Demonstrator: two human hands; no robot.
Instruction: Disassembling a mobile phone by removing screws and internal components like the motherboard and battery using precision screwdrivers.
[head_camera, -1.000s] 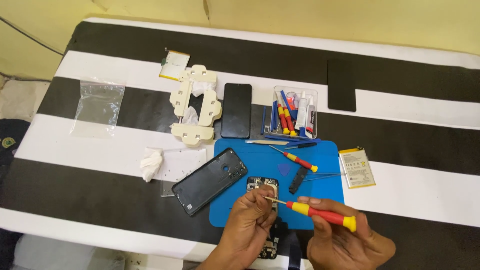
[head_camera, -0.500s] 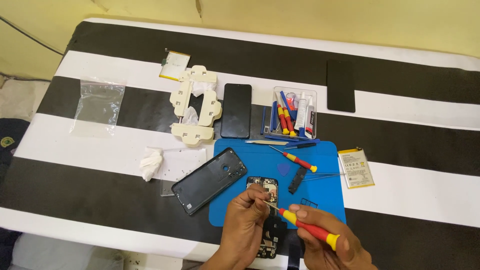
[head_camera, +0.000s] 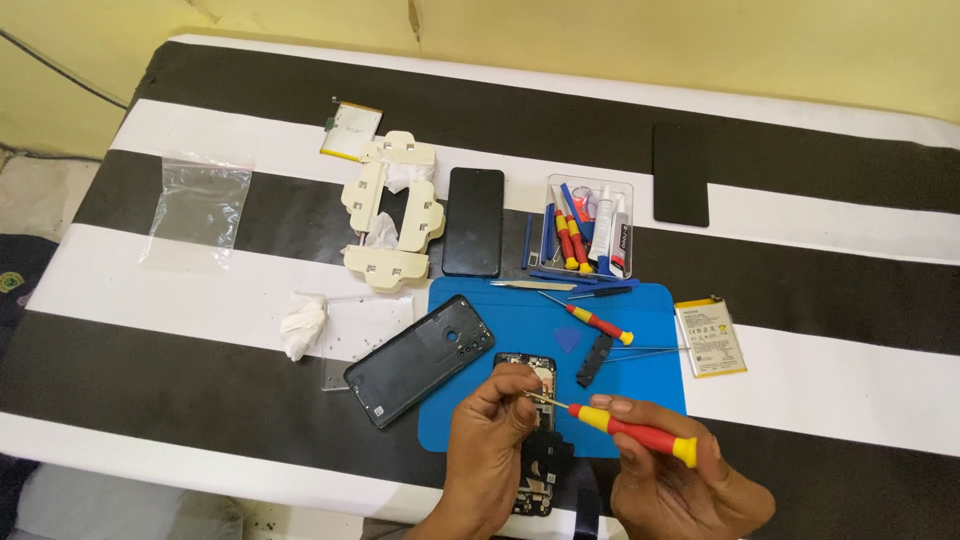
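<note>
Low in frame, right hand (head_camera: 690, 490) grips a red-and-yellow screwdriver (head_camera: 630, 432), fingers wrapped round the handle, shaft angled up-left. Left hand (head_camera: 490, 440) pinches the screwdriver's tip between thumb and fingertips, directly above an opened phone (head_camera: 532, 440) that lies half on the near edge of a blue mat (head_camera: 650, 380), half off it. Phone's upper end shows circuit parts; lower end is partly hidden by the left hand. Surface: table (head_camera: 200, 290) covered in broad black and white stripes, running across the view. On the mat: black back cover (head_camera: 420, 358) overlapping its left edge, blue pick (head_camera: 567, 340), small black part (head_camera: 595, 358), second screwdriver (head_camera: 590, 320), tweezers (head_camera: 532, 285) at the far edge. Just right of the mat, a battery (head_camera: 710, 337). Beyond the mat: black screen panel (head_camera: 474, 221), cream clamp jig (head_camera: 392, 210), clear tool box (head_camera: 590, 228) with more drivers and tubes. Farther out: another battery (head_camera: 352, 130), a dark panel (head_camera: 681, 188) far right, clear bag (head_camera: 198, 205) far left, white wad (head_camera: 303, 324) beside a clear sheet (head_camera: 365, 335). Room: yellow wall (head_camera: 700, 40) behind the table; floor at lower left, grit on it.
</note>
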